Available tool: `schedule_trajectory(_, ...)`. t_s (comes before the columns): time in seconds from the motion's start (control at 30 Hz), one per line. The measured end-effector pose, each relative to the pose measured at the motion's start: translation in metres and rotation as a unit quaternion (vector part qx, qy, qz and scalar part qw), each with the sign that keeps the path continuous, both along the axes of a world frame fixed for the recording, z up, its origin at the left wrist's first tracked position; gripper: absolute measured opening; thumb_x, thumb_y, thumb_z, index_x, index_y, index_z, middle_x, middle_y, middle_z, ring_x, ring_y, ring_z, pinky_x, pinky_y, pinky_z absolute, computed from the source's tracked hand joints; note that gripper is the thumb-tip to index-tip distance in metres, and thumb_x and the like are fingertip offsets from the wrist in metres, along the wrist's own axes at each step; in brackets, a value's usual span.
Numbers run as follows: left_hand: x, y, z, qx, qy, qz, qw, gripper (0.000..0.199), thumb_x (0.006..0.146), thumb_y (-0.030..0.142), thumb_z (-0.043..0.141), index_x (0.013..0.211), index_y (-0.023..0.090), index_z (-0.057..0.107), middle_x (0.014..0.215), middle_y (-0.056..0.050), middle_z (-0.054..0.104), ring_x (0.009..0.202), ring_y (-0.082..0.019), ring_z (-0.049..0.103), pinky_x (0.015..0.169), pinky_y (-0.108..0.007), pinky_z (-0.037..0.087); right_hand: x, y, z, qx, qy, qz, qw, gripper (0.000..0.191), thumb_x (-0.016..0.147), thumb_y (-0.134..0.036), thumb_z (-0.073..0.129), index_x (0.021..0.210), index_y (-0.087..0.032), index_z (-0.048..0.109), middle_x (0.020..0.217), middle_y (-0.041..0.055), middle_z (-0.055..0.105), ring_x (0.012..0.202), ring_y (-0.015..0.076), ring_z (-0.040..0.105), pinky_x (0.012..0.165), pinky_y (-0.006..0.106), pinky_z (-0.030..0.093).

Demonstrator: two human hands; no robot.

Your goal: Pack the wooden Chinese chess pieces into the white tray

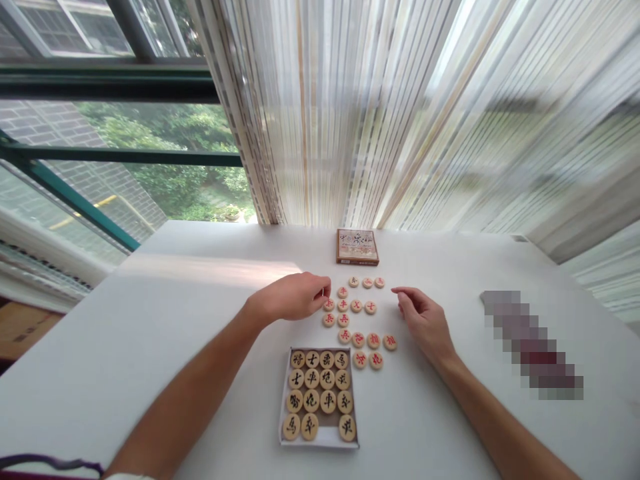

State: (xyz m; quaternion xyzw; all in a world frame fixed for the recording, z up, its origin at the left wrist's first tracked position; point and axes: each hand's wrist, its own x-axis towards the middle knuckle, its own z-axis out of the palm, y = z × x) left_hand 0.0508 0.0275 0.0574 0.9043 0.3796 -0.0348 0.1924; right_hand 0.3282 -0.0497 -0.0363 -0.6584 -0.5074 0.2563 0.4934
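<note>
My left hand (296, 297) is at the left edge of a group of loose Chinese chess pieces, its thumb and fingers bent around a red-marked Chinese chess piece (329, 305) that lies flat. My right hand (424, 319) hovers or rests right of the group, holding nothing, with index finger stretched out and the other fingers curled. Between the hands lie several red-marked pieces (371, 307) in uneven rows. A black-marked piece (354, 281) sits in the top row. Nearer me, a shallow white box (327, 437) holds several black-marked pieces (312, 379), with a gap in its front row.
A printed Chinese chess box lid (357, 247) lies at the far side of the white table (240, 427). A blurred-out, pixelated item (533, 347) is at the right. Striped curtains (325, 113) and a window (125, 157) border the table. A dark cord-like thing (45, 460) shows bottom left.
</note>
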Motion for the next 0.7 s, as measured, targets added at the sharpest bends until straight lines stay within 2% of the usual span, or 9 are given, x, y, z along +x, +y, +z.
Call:
schedule_trajectory(0.1, 0.008, 0.001, -0.003, -0.001, -0.046, 0.0, 0.999, 0.017, 0.095, 0.032, 0.048, 0.095, 0.021, 0.062, 0.095, -0.002, 0.071, 0.08, -0.017, 0.062, 0.067, -0.028, 0.041, -0.001, 0.005, 0.002, -0.005, -0.002, -0.026, 1.0, 0.04, 0.088, -0.049, 0.06, 0.104, -0.015, 0.074, 0.069, 0.003, 0.063, 0.058, 0.0149, 0.051, 0.051, 0.025, 0.041)
schedule_trajectory(0.23, 0.019, 0.001, -0.008, 0.01, -0.122, -0.008, 0.992, 0.017, 0.095, 0.033, 0.051, 0.096, 0.019, 0.062, 0.099, -0.003, 0.069, 0.087, -0.017, 0.063, 0.075, -0.028, 0.046, -0.001, 0.011, 0.001, 0.025, 0.021, -0.072, 0.997, 0.038, 0.087, -0.047, 0.06, 0.102, -0.015, 0.073, 0.075, 0.0043, 0.065, 0.061, 0.0146, 0.053, 0.052, 0.025, 0.043)
schedule_trajectory(0.37, 0.029, 0.006, -0.016, 0.044, -0.147, 0.002, 0.988, 0.019, 0.094, 0.036, 0.054, 0.099, 0.02, 0.062, 0.103, -0.004, 0.069, 0.094, -0.018, 0.062, 0.083, -0.029, 0.047, -0.002, 0.01, -0.002, 0.048, 0.045, -0.062, 0.996, 0.033, 0.088, -0.045, 0.059, 0.101, -0.017, 0.071, 0.078, 0.0031, 0.065, 0.063, 0.0141, 0.054, 0.055, 0.025, 0.043)
schedule_trajectory(0.47, 0.041, 0.017, -0.019, 0.047, -0.132, 0.007, 0.99, 0.026, 0.094, 0.042, 0.053, 0.106, 0.02, 0.061, 0.109, -0.005, 0.069, 0.098, -0.02, 0.063, 0.083, -0.03, 0.047, -0.003, 0.008, -0.002, 0.059, 0.048, -0.058, 0.995, 0.032, 0.088, -0.045, 0.059, 0.1, -0.017, 0.071, 0.077, 0.003, 0.064, 0.065, 0.0145, 0.054, 0.056, 0.025, 0.044)
schedule_trajectory(0.6, 0.063, 0.031, -0.022, 0.047, -0.058, 0.012, 0.997, 0.034, 0.09, 0.043, 0.056, 0.116, 0.022, 0.058, 0.121, -0.005, 0.067, 0.104, -0.021, 0.063, 0.082, -0.029, 0.047, -0.002, 0.007, -0.001, 0.059, 0.062, -0.058, 0.995, 0.033, 0.088, -0.046, 0.059, 0.1, -0.016, 0.071, 0.076, 0.003, 0.064, 0.064, 0.0147, 0.054, 0.055, 0.025, 0.044)
schedule_trajectory(0.7, 0.074, 0.038, -0.026, 0.048, -0.025, 0.016, 0.998, 0.036, 0.088, 0.045, 0.058, 0.114, 0.021, 0.06, 0.119, -0.006, 0.067, 0.103, -0.022, 0.063, 0.08, -0.029, 0.048, -0.001, 0.006, -0.001, 0.059, 0.076, -0.055, 0.994, 0.034, 0.088, -0.047, 0.059, 0.099, -0.017, 0.07, 0.075, 0.0026, 0.063, 0.063, 0.0146, 0.054, 0.053, 0.025, 0.043)
